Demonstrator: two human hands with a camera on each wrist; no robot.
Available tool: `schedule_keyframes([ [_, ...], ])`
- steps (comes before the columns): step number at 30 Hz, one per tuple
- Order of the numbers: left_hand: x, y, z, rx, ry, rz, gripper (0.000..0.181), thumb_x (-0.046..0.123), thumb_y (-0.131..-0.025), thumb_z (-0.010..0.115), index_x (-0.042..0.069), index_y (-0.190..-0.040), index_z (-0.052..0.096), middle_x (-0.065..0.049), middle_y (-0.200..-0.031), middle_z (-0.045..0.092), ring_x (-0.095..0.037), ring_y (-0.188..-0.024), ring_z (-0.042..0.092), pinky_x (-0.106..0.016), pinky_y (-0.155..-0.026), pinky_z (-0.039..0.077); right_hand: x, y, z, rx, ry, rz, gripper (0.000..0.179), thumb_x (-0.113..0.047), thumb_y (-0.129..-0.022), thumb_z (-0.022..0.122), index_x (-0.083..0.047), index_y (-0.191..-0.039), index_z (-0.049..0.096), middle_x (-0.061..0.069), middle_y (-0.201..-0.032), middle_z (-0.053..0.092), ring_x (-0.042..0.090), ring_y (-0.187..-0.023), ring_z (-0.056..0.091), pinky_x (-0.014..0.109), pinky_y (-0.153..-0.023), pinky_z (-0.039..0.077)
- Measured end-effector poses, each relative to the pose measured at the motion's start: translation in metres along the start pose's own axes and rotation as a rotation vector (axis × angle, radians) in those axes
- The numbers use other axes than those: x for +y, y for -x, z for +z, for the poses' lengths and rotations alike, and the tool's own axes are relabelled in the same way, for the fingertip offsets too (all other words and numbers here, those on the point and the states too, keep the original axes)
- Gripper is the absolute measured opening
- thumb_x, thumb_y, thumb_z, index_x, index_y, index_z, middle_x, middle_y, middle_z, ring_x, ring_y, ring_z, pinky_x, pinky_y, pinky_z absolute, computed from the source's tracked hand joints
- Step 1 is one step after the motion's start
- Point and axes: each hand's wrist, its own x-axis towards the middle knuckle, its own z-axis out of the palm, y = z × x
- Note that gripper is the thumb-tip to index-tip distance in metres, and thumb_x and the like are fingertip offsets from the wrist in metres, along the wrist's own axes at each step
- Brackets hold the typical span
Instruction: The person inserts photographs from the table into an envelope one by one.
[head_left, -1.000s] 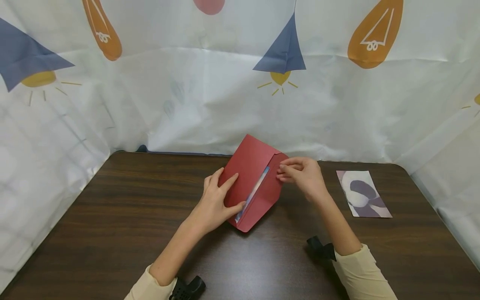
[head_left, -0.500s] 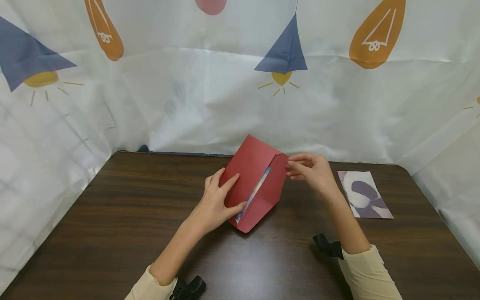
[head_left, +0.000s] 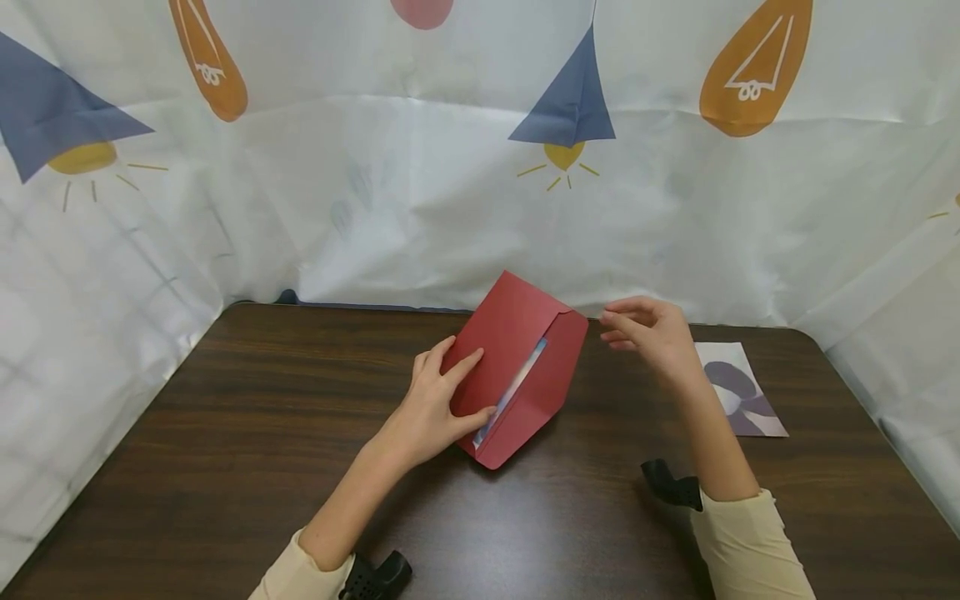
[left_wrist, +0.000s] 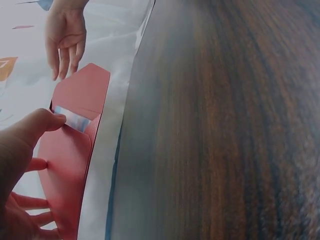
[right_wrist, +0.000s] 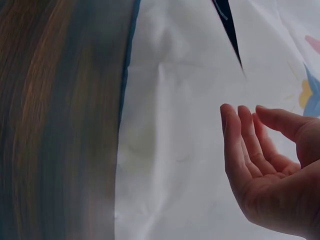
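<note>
My left hand holds a red envelope, thumb at the pocket opening and the other fingers spread across its front and left edge. The envelope slants upward, its far corner overlapping the white sheet behind. Its flap is unfolded toward the right. Inside the pocket shows a strip of pale paper with blue and purple print. Just right of the flap my right hand hovers apart from it, fingers loosely bent and nothing between them. In the left wrist view that same hand hangs past the flap's tip.
A printed picture card in purple and white lies on the dark wood table, partly behind my right hand. White sheeting with lamp drawings hangs along the table's back edge and sides. Black wrist cameras sit at both cuffs.
My right hand has come off the envelope's flap and moved to the right, now covering part of the picture card. The envelope has shifted slightly right; my left hand stays nearly in place.
</note>
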Motion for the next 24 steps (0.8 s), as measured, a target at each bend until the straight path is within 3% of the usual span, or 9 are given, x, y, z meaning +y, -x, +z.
schedule_keyframes([
  [16,0.000,0.000,-0.006,-0.055,0.044,0.005,0.075,0.025,-0.088,0.085,0.008,-0.154,0.054,-0.026,-0.163,0.033,-0.046,-0.144,0.033,-0.054,-0.095,0.058,0.013,-0.007,-0.026,0.060,0.092,0.023,0.042,-0.020,-0.106,0.065,0.012,-0.133,0.060,-0.015,-0.096,0.072,-0.002,-0.081,0.073,0.022,-0.079,0.061],
  [20,0.000,0.000,-0.008,-0.063,0.053,0.012,0.077,0.025,-0.088,0.086,0.007,-0.155,0.053,-0.025,-0.163,0.032,-0.046,-0.144,0.033,-0.052,-0.093,0.059,0.017,-0.007,-0.030,0.086,0.156,0.016,0.046,-0.023,-0.107,0.063,0.012,-0.136,0.060,0.007,-0.112,0.074,-0.007,-0.080,0.070,0.020,-0.078,0.060],
  [24,-0.002,0.000,-0.010,-0.069,0.057,0.002,0.077,0.026,-0.088,0.086,0.008,-0.155,0.053,-0.025,-0.164,0.032,-0.045,-0.145,0.033,-0.052,-0.093,0.059,0.018,-0.005,-0.032,0.100,0.209,0.003,0.047,-0.025,-0.108,0.061,0.011,-0.139,0.059,0.032,-0.133,0.064,-0.012,-0.081,0.066,0.015,-0.077,0.058],
])
